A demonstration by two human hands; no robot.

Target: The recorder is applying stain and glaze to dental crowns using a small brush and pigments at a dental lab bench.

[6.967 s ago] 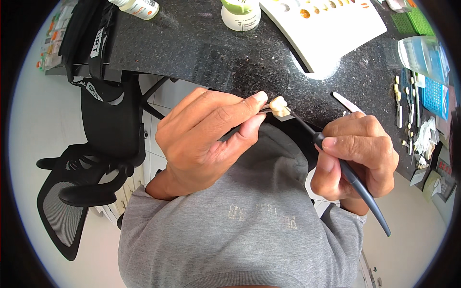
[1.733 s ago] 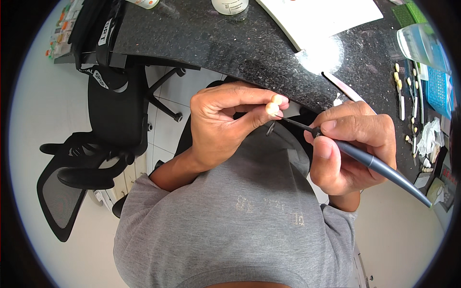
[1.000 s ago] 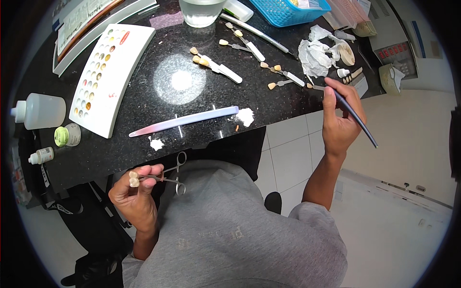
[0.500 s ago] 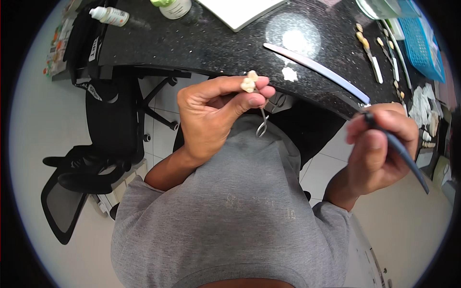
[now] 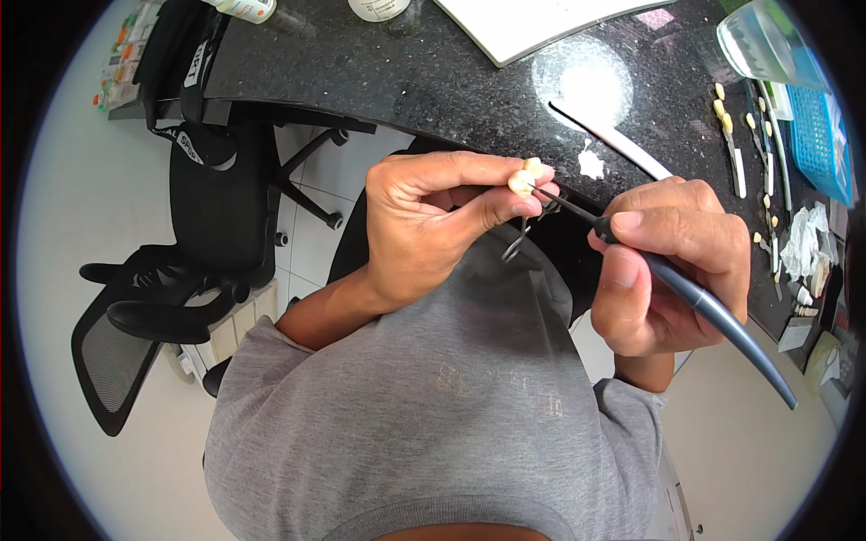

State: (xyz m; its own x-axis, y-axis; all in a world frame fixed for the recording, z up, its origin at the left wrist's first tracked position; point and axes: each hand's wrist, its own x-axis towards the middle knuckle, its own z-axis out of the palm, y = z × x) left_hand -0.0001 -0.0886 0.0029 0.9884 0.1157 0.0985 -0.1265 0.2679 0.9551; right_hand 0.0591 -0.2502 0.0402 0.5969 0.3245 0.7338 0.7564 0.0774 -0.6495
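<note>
My left hand point(image 5: 419, 225) pinches a small pair of cream-coloured dental crowns point(image 5: 521, 183) between thumb and fingers above my lap. Below those fingertips hangs a metal, loop-ended clamp point(image 5: 515, 245); how it joins the crowns is hidden. My right hand point(image 5: 677, 261) grips a fine-tipped brush point(image 5: 722, 311) with a dark blue, curved handle, held like a pen. Its thin dark point reaches the side of the nearer crown and appears to touch it.
On the black speckled counter lie a slender pale tool point(image 5: 622, 149), a white scrap point(image 5: 591, 162) and a white tray point(image 5: 514, 45). Tooth-tipped sticks point(image 5: 732, 144), a glass of liquid point(image 5: 756, 45), a blue basket point(image 5: 816, 149) and crumpled tissue point(image 5: 806, 242) are at right. A black chair point(image 5: 221, 207) stands left.
My right hand has moved left and turned the brush, bringing its tip to the crowns. My left hand still holds them. The view has shifted, so the counter items appear farther right.
</note>
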